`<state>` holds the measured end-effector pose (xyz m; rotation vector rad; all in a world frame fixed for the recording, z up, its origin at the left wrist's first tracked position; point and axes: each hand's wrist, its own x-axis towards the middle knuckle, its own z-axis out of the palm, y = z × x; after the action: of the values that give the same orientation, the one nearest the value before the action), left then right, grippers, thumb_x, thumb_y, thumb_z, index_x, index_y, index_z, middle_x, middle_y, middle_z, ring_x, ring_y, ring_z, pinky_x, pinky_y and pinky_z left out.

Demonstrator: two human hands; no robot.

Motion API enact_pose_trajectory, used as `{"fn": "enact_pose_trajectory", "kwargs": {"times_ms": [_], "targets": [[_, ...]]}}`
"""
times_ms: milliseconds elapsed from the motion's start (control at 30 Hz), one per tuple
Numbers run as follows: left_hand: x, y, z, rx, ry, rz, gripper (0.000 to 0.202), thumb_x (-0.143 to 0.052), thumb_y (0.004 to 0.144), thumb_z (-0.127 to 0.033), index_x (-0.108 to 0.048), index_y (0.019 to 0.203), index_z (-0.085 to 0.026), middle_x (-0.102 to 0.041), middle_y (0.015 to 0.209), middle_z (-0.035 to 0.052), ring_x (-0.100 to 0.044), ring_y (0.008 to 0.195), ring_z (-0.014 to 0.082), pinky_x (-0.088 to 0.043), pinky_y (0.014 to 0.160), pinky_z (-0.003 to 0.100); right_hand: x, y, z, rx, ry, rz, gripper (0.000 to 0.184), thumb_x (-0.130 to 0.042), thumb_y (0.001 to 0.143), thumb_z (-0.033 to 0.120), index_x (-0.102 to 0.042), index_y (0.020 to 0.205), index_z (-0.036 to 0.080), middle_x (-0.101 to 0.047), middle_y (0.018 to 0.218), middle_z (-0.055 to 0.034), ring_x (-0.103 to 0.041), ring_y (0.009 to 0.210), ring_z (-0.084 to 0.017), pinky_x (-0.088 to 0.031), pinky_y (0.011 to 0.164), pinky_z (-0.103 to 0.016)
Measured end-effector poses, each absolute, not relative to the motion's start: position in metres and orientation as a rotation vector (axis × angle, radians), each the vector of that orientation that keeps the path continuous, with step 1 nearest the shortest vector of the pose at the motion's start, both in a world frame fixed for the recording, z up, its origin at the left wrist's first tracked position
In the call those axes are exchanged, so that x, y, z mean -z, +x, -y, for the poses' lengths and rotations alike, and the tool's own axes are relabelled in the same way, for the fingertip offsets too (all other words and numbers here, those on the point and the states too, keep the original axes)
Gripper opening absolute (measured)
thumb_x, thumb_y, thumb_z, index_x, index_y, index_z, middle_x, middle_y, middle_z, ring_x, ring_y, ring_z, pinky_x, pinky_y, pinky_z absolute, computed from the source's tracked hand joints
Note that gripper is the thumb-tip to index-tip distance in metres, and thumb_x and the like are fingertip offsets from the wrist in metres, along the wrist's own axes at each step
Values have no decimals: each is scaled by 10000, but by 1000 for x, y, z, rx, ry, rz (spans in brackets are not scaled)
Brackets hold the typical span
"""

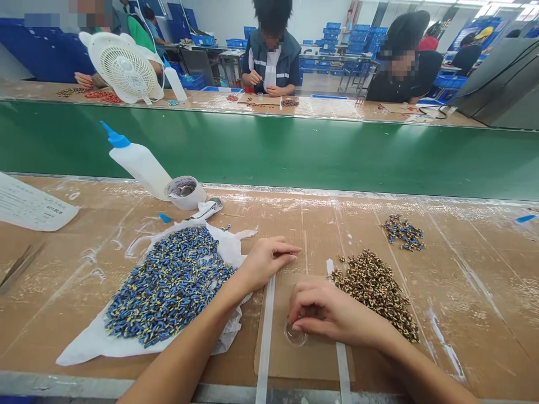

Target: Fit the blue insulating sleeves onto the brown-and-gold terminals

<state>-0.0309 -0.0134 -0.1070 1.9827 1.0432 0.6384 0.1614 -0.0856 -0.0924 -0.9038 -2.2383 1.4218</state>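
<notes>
My left hand [267,261] is above the cardboard, with thumb and forefinger stretched to the right and their tips close together. Whatever may be between those tips is too small to make out. Over a small clear round dish [296,338], my right hand [318,308] is closed in a pinch with the fingertips pointing down; what it holds is hidden. The dish sits on a cardboard piece [298,362] edged by white strips. Left of my hands, many small blue-and-yellow pieces [168,286] lie on white paper [86,348]. A heap of small brown-and-gold pieces [377,289] lies to the right.
A smaller blue-and-gold pile [403,232] lies farther right. Behind the paper are a white squeeze bottle [141,165] with blue nozzle and a tape roll [187,193]. A green belt [269,146] crosses beyond the table. Several people sit across, near a white fan [124,67].
</notes>
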Motion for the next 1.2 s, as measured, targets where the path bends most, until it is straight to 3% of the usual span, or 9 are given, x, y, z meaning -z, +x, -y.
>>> {"fn": "enact_pose_trajectory", "kwargs": {"times_ms": [200,400,667,900,1200], "targets": [[113,-28,17,-651,1834,-1031,237,-604,816,-163,-695,1035,-167,-670,854,36,-581,769,148,-453,703,268,94,164,83,-1407,-875,2253,81,-631,881,265,-671,855,200,-645,883,-15,-589,829,-140,-446,784,-290],[122,-21,23,-631,1684,-956,65,-621,798,-186,-650,833,-139,-636,757,15,-582,718,130,-471,678,249,97,165,82,-1484,-861,2205,85,-645,867,261,-667,822,192,-650,881,-17,-585,820,-139,-451,773,-288],[125,-16,26,-617,1665,-966,112,-622,793,-205,-670,868,-137,-683,793,43,-624,742,151,-489,699,266,89,173,77,-1675,-1025,1739,161,-633,863,349,-656,837,192,-649,783,-6,-597,745,-133,-477,690,-265],[127,-14,27,-594,1639,-967,125,-648,790,-234,-687,857,-136,-699,762,45,-638,725,156,-483,669,254,93,183,68,-1198,-1243,1422,176,-667,833,359,-654,874,188,-693,766,-36,-648,703,-153,-516,647,-269],[132,-13,26,-583,1735,-975,132,-643,807,-255,-693,848,-141,-705,776,46,-639,731,158,-465,668,246,106,179,65,-870,-1357,1603,145,-638,855,327,-674,880,189,-719,815,-46,-671,744,-179,-520,690,-299]]}}
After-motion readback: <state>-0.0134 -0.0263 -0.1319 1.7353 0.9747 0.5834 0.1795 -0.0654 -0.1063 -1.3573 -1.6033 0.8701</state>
